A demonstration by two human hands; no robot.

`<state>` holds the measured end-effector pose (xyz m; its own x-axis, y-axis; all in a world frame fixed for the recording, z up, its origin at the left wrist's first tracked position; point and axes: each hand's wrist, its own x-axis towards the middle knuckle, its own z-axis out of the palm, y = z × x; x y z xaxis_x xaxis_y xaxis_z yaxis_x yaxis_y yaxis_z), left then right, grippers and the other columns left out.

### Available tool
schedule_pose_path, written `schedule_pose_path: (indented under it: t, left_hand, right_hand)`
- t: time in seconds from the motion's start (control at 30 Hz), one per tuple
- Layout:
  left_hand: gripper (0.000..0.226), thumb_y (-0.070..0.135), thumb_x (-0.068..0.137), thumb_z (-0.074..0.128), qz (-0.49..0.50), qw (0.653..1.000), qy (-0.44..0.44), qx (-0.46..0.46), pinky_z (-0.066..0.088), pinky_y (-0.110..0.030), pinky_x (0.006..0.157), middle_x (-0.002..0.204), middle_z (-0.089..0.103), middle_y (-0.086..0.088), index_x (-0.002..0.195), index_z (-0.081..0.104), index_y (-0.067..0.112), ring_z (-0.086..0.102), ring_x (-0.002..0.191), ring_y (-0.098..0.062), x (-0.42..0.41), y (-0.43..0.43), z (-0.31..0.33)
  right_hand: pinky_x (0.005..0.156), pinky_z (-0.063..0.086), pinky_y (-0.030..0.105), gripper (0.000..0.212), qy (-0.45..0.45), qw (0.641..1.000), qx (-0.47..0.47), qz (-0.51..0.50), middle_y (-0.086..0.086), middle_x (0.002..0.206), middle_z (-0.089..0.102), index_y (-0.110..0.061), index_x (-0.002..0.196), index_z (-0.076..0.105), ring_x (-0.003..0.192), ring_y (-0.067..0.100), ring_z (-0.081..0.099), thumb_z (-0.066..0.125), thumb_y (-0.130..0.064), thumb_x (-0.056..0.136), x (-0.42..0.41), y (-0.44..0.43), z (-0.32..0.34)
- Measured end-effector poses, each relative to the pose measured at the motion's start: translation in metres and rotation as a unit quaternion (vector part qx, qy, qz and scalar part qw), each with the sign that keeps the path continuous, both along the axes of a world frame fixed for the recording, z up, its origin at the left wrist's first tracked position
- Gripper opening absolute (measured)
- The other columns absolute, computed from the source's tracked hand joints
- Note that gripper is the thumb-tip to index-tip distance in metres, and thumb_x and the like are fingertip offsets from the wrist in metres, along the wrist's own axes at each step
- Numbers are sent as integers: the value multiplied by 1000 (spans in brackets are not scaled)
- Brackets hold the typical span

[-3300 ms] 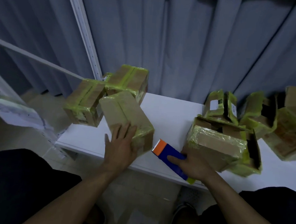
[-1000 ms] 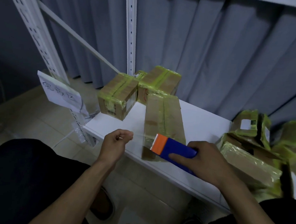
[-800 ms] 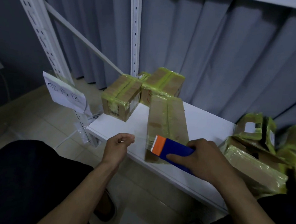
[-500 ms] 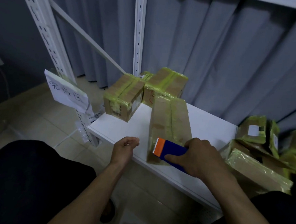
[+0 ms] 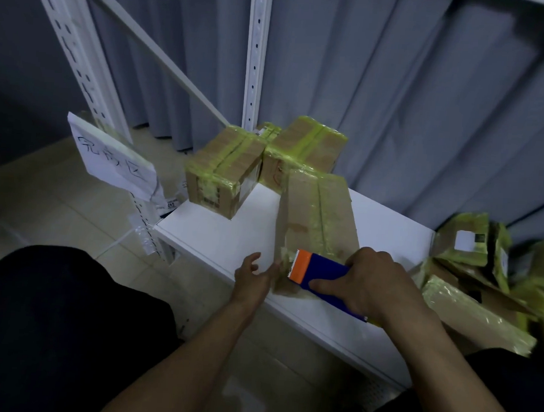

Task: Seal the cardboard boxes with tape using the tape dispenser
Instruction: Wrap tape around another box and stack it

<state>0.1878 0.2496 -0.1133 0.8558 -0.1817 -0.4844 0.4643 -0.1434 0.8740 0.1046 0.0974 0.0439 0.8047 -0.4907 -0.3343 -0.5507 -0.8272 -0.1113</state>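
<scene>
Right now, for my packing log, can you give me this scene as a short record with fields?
left: left hand touches the near end of the long box
right: right hand grips the tape dispenser, orange end at that box's near end
surface: white shelf
back left: two taped boxes
far right: pile of boxes, some flaps open

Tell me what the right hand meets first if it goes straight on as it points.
Probably the left hand: the right hand points its tape dispenser leftward over the near end of the long box, where the left fingers touch. Depth is unclear.
</scene>
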Motion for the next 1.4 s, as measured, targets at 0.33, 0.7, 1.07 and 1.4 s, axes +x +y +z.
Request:
schedule_pose_path:
  t: [0.33, 0.7, 1.07, 1.4]
  left_hand:
    - [32, 17, 103, 51, -82, 958, -268, -58, 47, -11, 91, 127, 63, 12, 133, 60, 24, 58, 117, -1, -16, 1, -5]
    - [50, 38, 89, 74, -331, 761, -542, 131, 53, -21, 87, 152, 35, 22, 135, 57, 42, 51, 122, -1, 51, 36, 27]
    - [52, 38, 86, 77, -336, 728, -582, 134, 48, -32, 105, 145, 52, 15, 133, 61, 25, 42, 137, 2, 62, 28, 25]
    - [45, 38, 85, 76, -331, 744, -568, 119, 46, -31, 108, 143, 55, 11, 125, 66, 21, 44, 137, -3, 50, 22, 25]
  right_hand:
    - [73, 63, 36, 74, 6, 1000, 16, 9, -2, 86, 68, -18, 99, 64, 74, 17, 68, 72, -83, 64, -1, -7, -1]
    - [73, 62, 32, 77, -15, 998, 49, 32, -4, 85, 71, -15, 108, 71, 74, 13, 68, 71, -82, 69, -9, -18, -3]
    - [68, 62, 29, 67, -46, 995, 88, 34, -10, 80, 69, -22, 97, 70, 71, 7, 68, 74, -81, 66, -17, -22, 5]
    - [54, 52, 24, 59, -33, 997, 68, 16, -6, 69, 69, -22, 79, 70, 64, 8, 67, 80, -78, 61, -34, -43, 35]
